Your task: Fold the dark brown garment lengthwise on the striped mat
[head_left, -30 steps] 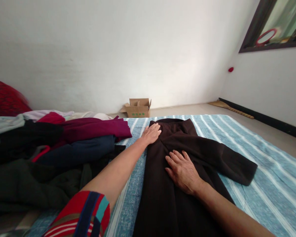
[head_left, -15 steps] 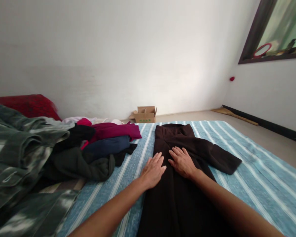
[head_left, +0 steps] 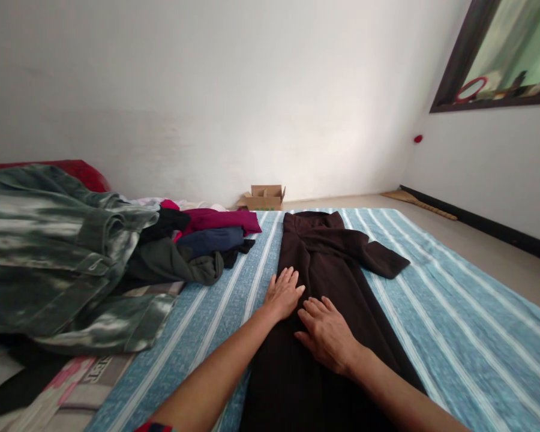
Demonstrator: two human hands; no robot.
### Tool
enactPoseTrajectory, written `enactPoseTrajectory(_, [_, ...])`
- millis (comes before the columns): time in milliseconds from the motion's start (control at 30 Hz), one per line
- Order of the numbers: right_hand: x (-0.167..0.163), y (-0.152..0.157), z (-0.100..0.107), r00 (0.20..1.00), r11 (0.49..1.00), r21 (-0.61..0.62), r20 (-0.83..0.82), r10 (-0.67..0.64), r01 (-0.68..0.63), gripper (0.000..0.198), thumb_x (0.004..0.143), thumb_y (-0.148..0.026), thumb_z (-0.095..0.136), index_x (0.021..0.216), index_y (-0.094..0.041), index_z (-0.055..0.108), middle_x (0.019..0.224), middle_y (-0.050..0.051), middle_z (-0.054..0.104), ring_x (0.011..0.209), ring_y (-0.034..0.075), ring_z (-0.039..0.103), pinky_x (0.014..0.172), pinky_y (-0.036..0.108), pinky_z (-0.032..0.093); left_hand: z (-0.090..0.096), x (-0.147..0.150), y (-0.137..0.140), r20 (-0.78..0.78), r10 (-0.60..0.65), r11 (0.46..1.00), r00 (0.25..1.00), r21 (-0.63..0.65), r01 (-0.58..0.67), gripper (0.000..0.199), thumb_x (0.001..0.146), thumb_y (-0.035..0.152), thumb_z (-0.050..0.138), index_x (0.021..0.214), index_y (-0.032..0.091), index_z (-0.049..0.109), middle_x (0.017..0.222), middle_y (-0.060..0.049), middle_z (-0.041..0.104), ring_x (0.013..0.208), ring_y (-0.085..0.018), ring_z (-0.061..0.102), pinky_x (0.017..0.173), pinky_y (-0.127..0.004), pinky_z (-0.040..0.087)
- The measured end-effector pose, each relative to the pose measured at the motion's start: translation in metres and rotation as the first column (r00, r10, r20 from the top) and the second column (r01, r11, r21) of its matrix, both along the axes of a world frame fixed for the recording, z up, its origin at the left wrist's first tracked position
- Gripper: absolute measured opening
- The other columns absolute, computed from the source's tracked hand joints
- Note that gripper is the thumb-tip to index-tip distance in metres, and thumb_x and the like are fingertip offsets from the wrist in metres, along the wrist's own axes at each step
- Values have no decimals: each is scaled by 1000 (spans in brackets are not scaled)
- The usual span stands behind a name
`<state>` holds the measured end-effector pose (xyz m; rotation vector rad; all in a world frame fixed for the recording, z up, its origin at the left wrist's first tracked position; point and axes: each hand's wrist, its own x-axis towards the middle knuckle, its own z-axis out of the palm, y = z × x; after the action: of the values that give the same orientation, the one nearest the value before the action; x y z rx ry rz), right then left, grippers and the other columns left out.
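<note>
A long dark brown garment (head_left: 337, 288), with a collar at its far end, lies lengthwise on the blue striped bedsheet (head_left: 459, 312). One sleeve (head_left: 384, 259) sticks out to the right; the other is not visible. My left hand (head_left: 284, 294) rests flat on the garment's left edge, fingers stretched forward. Lower and to the right, my right hand (head_left: 326, 333) lies on the middle of the cloth with its fingers slightly spread. Neither hand grips the fabric. The garment's near end runs out of view at the bottom.
On the left are a green-and-white patterned jacket (head_left: 67, 252) and a heap with magenta (head_left: 225, 222), navy (head_left: 216, 240) and dark green clothes (head_left: 175, 262). A cardboard box (head_left: 265, 197) stands by the wall. A broom-like object (head_left: 425, 205) lies on the floor at right.
My right hand has slid down the garment toward me, while the left stays near its left edge. The sleeve has shifted inward. My view has tilted slightly downward.
</note>
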<state>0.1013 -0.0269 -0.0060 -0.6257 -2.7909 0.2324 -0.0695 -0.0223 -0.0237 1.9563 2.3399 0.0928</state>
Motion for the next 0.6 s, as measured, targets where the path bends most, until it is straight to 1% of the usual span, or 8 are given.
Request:
enactPoseTrajectory(67, [5,-5,-2,1000,1000,-6,22,-19,19,33,87,-38,52,111,-16,58,125,13,55,122,29,44,104,49,31,4,5,-2,-22,-19,1000,1000,8,19,53,95,38,24,140,12,33,150,-12,25,139,-25,18,110,-49,18])
enactPoseTrajectory(167, [14,-17,3,1000,999,-34,2,-9,9,38,88,-41,51,115,-15,56,128,14,53,125,30,41,106,50,28,8,12,-11,-46,-53,998,998,24,54,52,95,37,25,140,13,33,150,-12,26,139,-24,18,110,-49,18])
enactPoseTrajectory(233, [21,-30,9,999,996,-83,-29,39,-42,39,87,-44,50,116,-17,56,129,12,52,126,28,41,108,49,25,6,17,-18,-43,-57,998,997,30,58,53,94,38,26,140,13,33,150,-11,26,139,-23,18,111,-48,18])
enactPoseTrajectory(300, [26,-44,12,993,981,-155,-40,113,-118,41,86,-49,51,114,-19,57,130,10,53,125,26,42,110,47,24,0,20,-24,-29,-41,999,999,33,42,53,94,38,28,141,13,32,150,-10,25,140,-23,18,111,-47,18])
enactPoseTrajectory(400, [30,-55,7,984,957,-230,-17,179,-178,52,83,-57,50,119,-20,56,135,11,49,128,26,39,111,46,22,-10,22,-30,-17,-25,999,1000,48,26,54,94,39,28,142,14,30,151,-9,24,140,-22,18,112,-46,18])
enactPoseTrajectory(500, [31,-55,-1,980,955,-233,26,196,-185,64,83,-61,47,130,-18,48,142,14,39,134,28,30,113,47,17,-15,21,-31,-31,-28,996,999,79,30,54,95,40,27,142,15,30,151,-8,25,139,-22,18,112,-46,18])
enactPoseTrajectory(600, [32,-52,-7,982,959,-225,44,186,-172,70,82,-66,43,133,-19,45,145,15,35,136,30,25,113,48,16,-16,21,-31,-41,-28,995,999,100,32,54,95,39,28,142,15,30,151,-8,26,139,-22,19,112,-46,19])
